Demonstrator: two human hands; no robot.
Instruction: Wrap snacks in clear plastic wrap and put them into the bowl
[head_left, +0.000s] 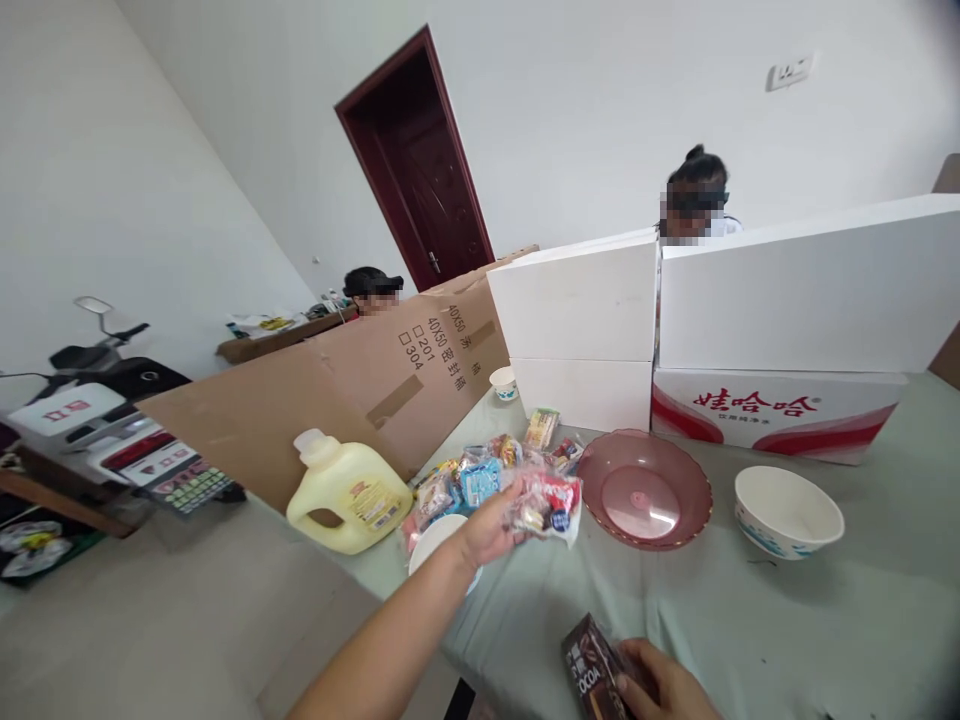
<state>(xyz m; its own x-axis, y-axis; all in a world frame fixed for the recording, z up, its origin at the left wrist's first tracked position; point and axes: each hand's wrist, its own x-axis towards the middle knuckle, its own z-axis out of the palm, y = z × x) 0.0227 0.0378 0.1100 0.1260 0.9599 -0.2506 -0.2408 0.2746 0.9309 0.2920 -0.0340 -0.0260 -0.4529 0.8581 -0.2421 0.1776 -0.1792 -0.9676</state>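
White boxes stand behind the pink plate; there's a yellow jug off to its left, a white bowl to its right. In front of that plate, the right hand curls its fingers around a brown cocoa box, and just left of it, the left hand, fingers partly hidden, grips a clear snack packet!

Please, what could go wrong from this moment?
The left hand grips a snack packet by one side; it might slip. The forearm crosses in front of a white bowl and could nudge it. The pale yellow jug stands near the edge of the table, so a bump might tip it off.
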